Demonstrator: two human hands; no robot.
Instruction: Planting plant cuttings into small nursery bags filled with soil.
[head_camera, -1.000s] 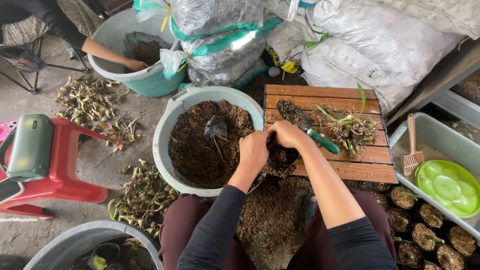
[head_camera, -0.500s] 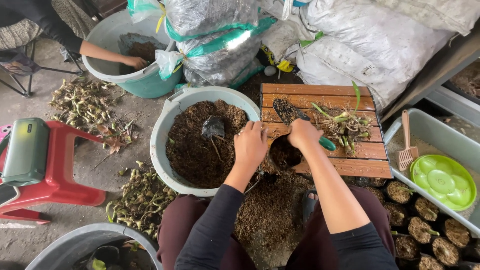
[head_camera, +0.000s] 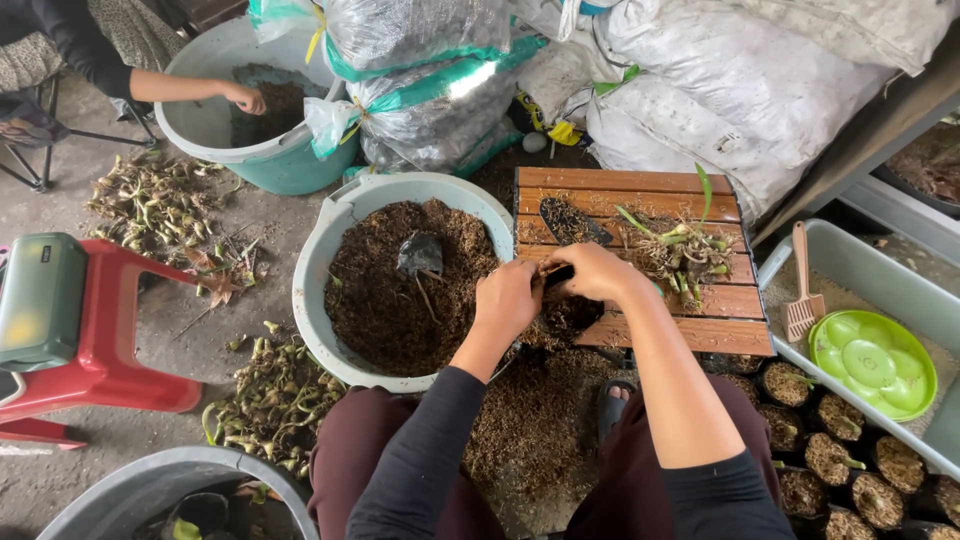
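At frame centre, the left hand (head_camera: 507, 297) and right hand (head_camera: 590, 271) both close around a small black pot (head_camera: 568, 313) of brown potting mix. The pot sits between the grey basin (head_camera: 312, 262) and the wooden slat board (head_camera: 640, 185), with a trowel (head_camera: 568, 222) lying just above it.

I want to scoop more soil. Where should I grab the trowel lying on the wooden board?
Take the trowel by its handle, from the near right. Its soil-laden dark blade points up-left, the shaft runs toward the right hand, which hides most of the handle.

Grey tub (head_camera: 318, 262) w/ brown mix, red stool (head_camera: 110, 340), lime-green lid (head_camera: 872, 362)
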